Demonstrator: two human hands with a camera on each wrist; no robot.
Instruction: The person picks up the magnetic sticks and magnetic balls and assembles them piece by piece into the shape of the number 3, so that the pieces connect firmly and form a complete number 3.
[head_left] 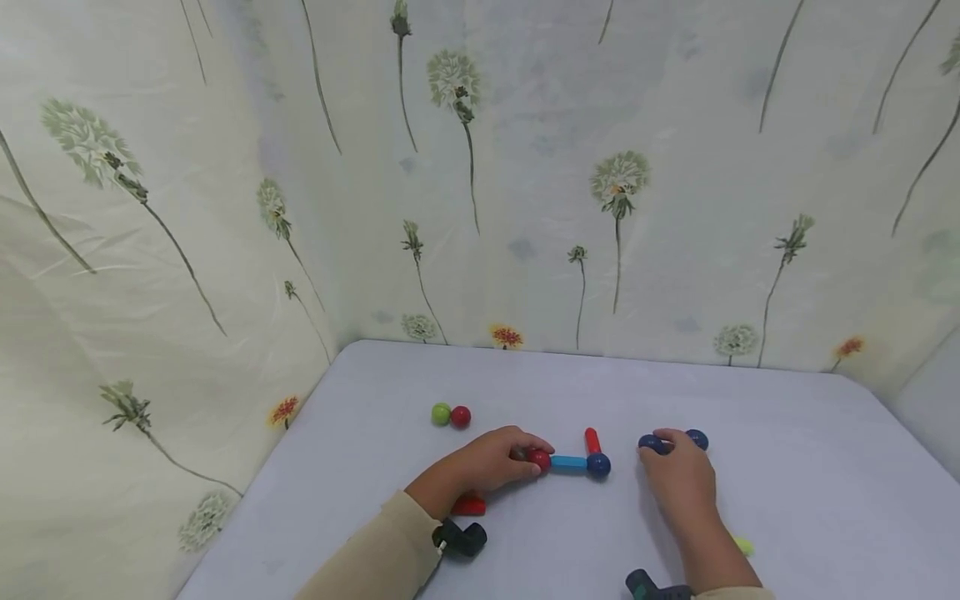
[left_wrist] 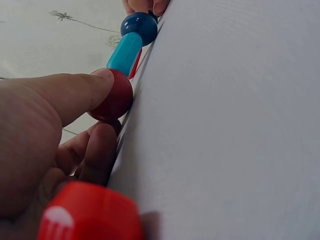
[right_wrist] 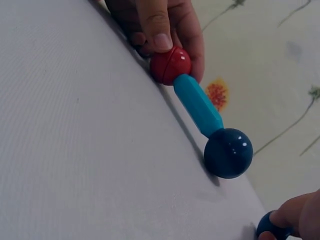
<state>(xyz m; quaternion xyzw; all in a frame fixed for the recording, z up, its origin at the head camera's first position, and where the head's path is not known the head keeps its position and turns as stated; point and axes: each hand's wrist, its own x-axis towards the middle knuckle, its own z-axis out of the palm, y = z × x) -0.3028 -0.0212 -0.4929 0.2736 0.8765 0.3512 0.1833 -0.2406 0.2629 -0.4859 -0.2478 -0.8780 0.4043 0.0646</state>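
Observation:
My left hand (head_left: 498, 458) pinches a red ball (head_left: 538, 460) between thumb and fingers, low over the table. A light blue rod (head_left: 568, 464) runs from that ball to a dark blue ball (head_left: 598, 466). From the dark blue ball a red rod (head_left: 592, 440) points toward the back of the table. To the right, my right hand (head_left: 681, 479) pinches a separate blue ball (right_wrist: 272, 227) with thumb and finger. Another dark blue ball (head_left: 697, 439) lies just beyond the right hand's fingers, partly hidden by them.
A green ball (head_left: 441, 414) and another red ball (head_left: 461, 417) sit side by side at the back left. Beneath my left wrist lies a red piece (head_left: 469, 505). A yellow-green piece (head_left: 744, 546) shows beside my right forearm. Patterned cloth (head_left: 525, 208) hangs behind the white table (head_left: 375, 392).

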